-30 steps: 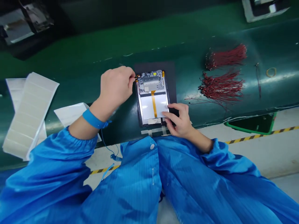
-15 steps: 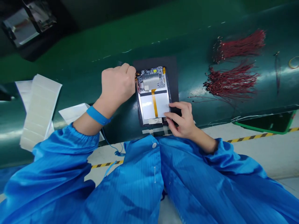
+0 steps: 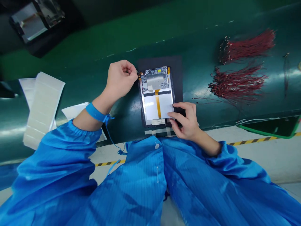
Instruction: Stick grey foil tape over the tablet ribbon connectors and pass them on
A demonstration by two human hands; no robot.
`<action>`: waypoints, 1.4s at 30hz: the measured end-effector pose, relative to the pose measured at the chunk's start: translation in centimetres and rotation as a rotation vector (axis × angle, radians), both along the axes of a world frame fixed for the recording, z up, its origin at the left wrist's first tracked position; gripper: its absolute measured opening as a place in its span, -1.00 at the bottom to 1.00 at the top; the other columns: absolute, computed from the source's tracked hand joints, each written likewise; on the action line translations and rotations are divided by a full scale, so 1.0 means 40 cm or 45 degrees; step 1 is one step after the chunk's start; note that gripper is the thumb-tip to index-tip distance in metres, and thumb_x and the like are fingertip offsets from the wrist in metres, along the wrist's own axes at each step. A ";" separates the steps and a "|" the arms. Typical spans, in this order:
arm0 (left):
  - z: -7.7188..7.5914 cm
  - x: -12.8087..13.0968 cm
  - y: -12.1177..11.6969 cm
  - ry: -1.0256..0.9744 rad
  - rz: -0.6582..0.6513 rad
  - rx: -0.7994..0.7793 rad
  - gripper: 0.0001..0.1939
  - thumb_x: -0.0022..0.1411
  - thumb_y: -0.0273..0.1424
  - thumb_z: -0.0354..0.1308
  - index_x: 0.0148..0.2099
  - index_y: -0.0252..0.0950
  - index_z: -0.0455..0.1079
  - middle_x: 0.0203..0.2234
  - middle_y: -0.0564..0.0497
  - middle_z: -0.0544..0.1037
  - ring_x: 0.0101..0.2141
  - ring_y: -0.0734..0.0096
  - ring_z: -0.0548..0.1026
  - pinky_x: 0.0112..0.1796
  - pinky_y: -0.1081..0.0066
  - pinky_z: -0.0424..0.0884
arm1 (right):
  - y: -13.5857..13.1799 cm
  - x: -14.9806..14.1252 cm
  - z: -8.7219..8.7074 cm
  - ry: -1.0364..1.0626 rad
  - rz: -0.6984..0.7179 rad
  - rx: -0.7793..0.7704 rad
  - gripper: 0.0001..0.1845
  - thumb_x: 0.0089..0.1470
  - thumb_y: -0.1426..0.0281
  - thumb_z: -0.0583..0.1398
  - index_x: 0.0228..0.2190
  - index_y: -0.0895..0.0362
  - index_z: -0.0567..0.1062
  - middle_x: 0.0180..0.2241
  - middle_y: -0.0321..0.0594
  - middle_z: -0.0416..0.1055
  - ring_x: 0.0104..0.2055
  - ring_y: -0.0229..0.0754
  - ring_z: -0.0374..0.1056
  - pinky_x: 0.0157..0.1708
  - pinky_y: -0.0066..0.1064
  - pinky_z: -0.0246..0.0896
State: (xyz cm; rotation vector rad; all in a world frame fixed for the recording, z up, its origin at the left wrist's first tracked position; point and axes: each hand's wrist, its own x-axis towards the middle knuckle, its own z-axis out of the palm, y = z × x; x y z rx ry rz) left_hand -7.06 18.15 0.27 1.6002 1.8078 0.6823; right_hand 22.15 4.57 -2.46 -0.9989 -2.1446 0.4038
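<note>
An opened tablet [image 3: 150, 108] lies on a black mat [image 3: 178, 72] before me, its inside facing up. Its circuit board [image 3: 155, 80] sits at the far end, and a silver battery [image 3: 150, 105] crossed by amber tape [image 3: 158, 103] fills the near part. At the board's far left corner, my left hand [image 3: 122, 77] pinches a small dark part with orange flex [image 3: 139, 74], mostly covered by the fingertips. My right hand [image 3: 185, 121] rests with parted, bent fingers on the tablet's right edge and the battery's near right corner.
Two bundles of red-black wires [image 3: 240, 81] lie at right, with a few loose strands nearby. Sticker sheets [image 3: 43, 110] and white paper [image 3: 75, 110] are at left. Another opened device [image 3: 30, 23] stands far left. A blue wrist strap [image 3: 96, 113] with a cord circles my left wrist.
My left hand has rolled and its fingers have curled differently, still at the board's far left corner. The right hand stays at the tablet's edge. The whole view has shifted slightly.
</note>
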 end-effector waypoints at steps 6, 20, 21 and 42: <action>0.031 -0.236 -0.039 -0.026 0.371 0.092 -0.67 0.28 -0.08 0.23 -0.16 -0.25 0.41 -0.34 -0.01 0.53 -0.42 0.47 0.24 -0.39 0.28 0.21 | -0.002 0.004 0.006 -0.022 -0.007 -0.006 -0.60 0.11 0.48 0.27 0.00 0.02 0.49 0.13 -0.02 0.36 0.12 0.15 0.35 0.07 0.07 0.30; -0.016 -0.436 -0.079 0.895 -0.009 -0.043 -0.57 0.44 -0.01 0.07 0.05 -0.24 0.46 0.00 0.02 0.51 -0.11 0.29 0.32 -0.03 0.18 0.22 | 0.001 0.005 0.008 -0.066 -0.013 0.021 -0.67 0.10 0.44 0.30 -0.06 0.04 0.56 0.11 -0.01 0.38 0.07 0.13 0.38 0.02 0.05 0.32; -0.015 -0.435 -0.078 0.898 -0.019 -0.052 -0.58 0.44 -0.02 0.07 0.06 -0.23 0.46 0.01 0.02 0.51 -0.11 0.29 0.31 -0.04 0.18 0.21 | 0.001 0.005 0.008 -0.071 -0.010 0.024 -0.67 0.10 0.45 0.30 -0.06 0.04 0.56 0.11 0.00 0.38 0.07 0.13 0.38 0.02 0.05 0.32; 0.136 -0.268 -0.178 0.835 -0.119 -0.037 -0.66 0.42 -0.19 0.05 0.03 -0.22 0.54 0.01 -0.09 0.59 0.02 0.05 0.43 0.16 -0.04 0.28 | 0.003 0.029 0.056 0.040 -0.251 -0.086 -0.64 0.19 0.39 0.22 0.03 0.05 0.52 0.05 -0.02 0.42 0.07 0.13 0.39 0.04 0.04 0.33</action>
